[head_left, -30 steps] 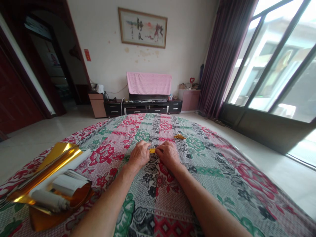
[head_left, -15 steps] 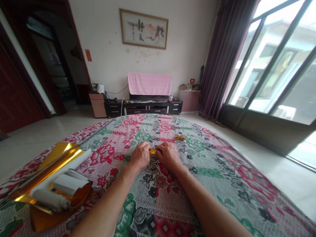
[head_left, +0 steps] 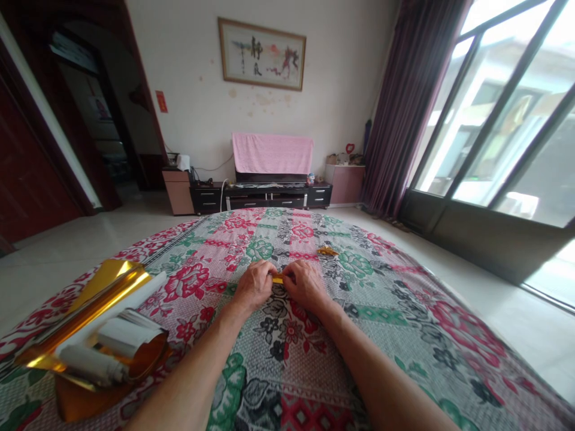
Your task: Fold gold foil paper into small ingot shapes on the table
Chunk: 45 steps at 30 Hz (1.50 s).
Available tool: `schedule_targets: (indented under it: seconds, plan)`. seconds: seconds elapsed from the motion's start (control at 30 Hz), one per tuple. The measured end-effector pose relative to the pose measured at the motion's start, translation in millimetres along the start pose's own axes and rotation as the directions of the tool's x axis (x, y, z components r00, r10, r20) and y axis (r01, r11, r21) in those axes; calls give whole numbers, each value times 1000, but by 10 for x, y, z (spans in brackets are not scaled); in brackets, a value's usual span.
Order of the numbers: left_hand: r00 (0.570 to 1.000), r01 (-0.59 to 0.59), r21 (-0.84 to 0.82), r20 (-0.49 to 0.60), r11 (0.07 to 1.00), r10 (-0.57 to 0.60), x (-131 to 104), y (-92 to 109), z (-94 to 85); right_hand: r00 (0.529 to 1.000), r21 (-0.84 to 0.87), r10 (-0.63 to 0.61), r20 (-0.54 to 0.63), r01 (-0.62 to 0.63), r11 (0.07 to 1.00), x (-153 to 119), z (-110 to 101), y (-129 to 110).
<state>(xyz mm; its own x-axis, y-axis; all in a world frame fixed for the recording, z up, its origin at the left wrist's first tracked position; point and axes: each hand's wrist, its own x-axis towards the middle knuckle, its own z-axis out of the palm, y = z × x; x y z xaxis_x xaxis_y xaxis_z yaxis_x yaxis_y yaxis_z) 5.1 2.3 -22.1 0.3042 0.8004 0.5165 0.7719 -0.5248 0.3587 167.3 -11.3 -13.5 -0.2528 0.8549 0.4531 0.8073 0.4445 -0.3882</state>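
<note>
A small strip of gold foil paper [head_left: 278, 279] stretches between my two hands, just over the flowered tablecloth [head_left: 287, 383]. My left hand [head_left: 256, 284] pinches its left end, fingers closed. At the other end, my right hand [head_left: 305, 284] grips it between thumb and fingers. The ends of the strip are hidden inside the fingers. Beyond my right hand lies a small folded gold piece [head_left: 327, 251], touching neither hand.
On the left of the table are rolled gold foil sheets [head_left: 99, 305] with white backing, some curled. Across the room, a pink cloth [head_left: 272, 153] covers a screen on a black cabinet [head_left: 265, 196]. A purple curtain [head_left: 390, 114] hangs beside the window at right.
Both hands stay in nearly the same place. The gold strip between the fingers has turned slightly and looks a little narrower.
</note>
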Motion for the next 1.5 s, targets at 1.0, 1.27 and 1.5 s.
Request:
schedule_targets:
  seconds: [1.0,1.27,1.5]
  plan:
    - [986,88,-345,-101,935,-130,28,43,-42,999,371,-1,-48,19,929,13,-14,66]
    - [989,66,-371,-98,926,-110,21,45,-70,994,507,23,103,-73,859,60,-64,130]
    - [993,79,-352,-58,933,-106,19,66,-84,982,556,72,172,-157,816,88,-10,178]
